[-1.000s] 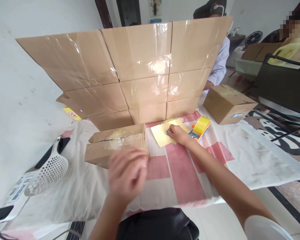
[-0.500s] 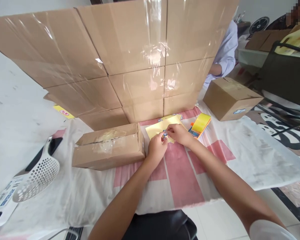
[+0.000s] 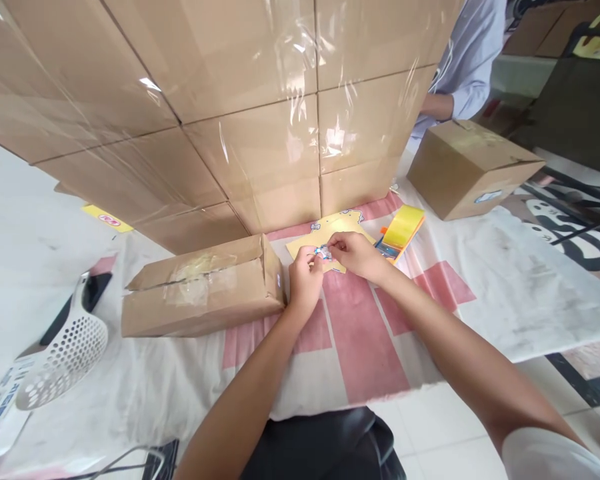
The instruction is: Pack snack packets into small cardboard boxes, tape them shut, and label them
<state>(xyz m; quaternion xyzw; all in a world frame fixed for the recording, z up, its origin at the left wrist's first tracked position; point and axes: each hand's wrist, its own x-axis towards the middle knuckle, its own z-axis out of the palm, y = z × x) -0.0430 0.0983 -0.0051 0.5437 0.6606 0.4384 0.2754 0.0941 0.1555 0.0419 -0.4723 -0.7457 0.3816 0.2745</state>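
Note:
Over a pale yellow sheet [image 3: 305, 244] with small printed figures, both of my hands meet at a small blue-and-white piece [image 3: 323, 253], too small to name surely. My left hand [image 3: 305, 277] is closed, thumb and fingers pinching its left side. From the right, my right hand [image 3: 356, 255] pinches the piece's other edge with closed fingertips. Just right of that hand stands an orange tape dispenser [image 3: 406, 247] with a wide roll of yellow tape [image 3: 404, 225]. Part of the sheet is hidden beneath my hands.
A wall of taped cardboard boxes [image 3: 260, 153] rises behind the sheet. One carton [image 3: 205, 287] lies to my left, another carton [image 3: 475, 167] at the right. A white perforated scoop [image 3: 67, 357] is far left. Beyond the boxes shows a person's sleeve [image 3: 473, 73].
The view has tilted down and shifted slightly. My hands stay together over the sheet, and the blue-and-white piece shows a little more between my fingers.

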